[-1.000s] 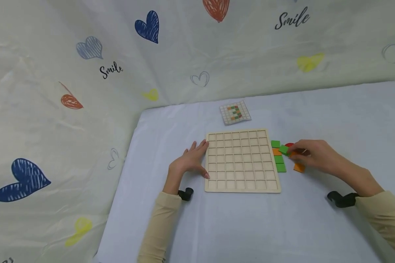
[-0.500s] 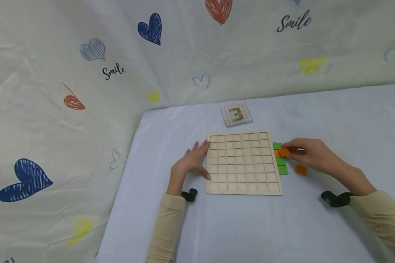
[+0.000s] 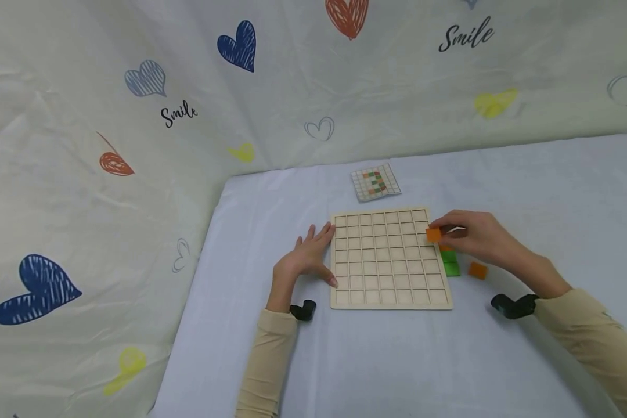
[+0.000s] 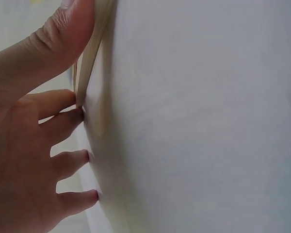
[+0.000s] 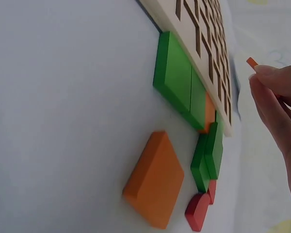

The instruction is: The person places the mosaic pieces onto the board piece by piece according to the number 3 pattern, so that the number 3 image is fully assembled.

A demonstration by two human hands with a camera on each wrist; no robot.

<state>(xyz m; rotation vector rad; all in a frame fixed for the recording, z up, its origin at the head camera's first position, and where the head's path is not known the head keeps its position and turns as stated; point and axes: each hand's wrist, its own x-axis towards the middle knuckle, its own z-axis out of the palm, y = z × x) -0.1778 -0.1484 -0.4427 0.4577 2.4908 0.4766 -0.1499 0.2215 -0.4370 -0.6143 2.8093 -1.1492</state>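
A square wooden grid board (image 3: 392, 258) lies on the white cloth. My left hand (image 3: 305, 255) rests at its left edge, fingers spread, thumb and index finger touching the rim. Over the board's upper right edge, my right hand (image 3: 472, 232) pinches a small orange square tile (image 3: 433, 234) between thumb and fingers. In the right wrist view that tile shows only as a thin orange sliver (image 5: 252, 63) at the fingertips. Green tiles (image 3: 450, 264) and an orange tile lie in a row along the board's right side, partly hidden by the right hand.
A loose orange tile (image 3: 478, 270) lies right of the row. Further green tiles (image 5: 207, 155) overlap near red pieces (image 5: 198, 212) in the right wrist view. Behind the board is a card (image 3: 376, 182) printed with a coloured grid pattern. A printed curtain (image 3: 397, 87) hangs behind the table.
My right hand let go of a green tile and picked up the orange tile, then moved it left and away from me to the board's edge. The left hand stays on the board.
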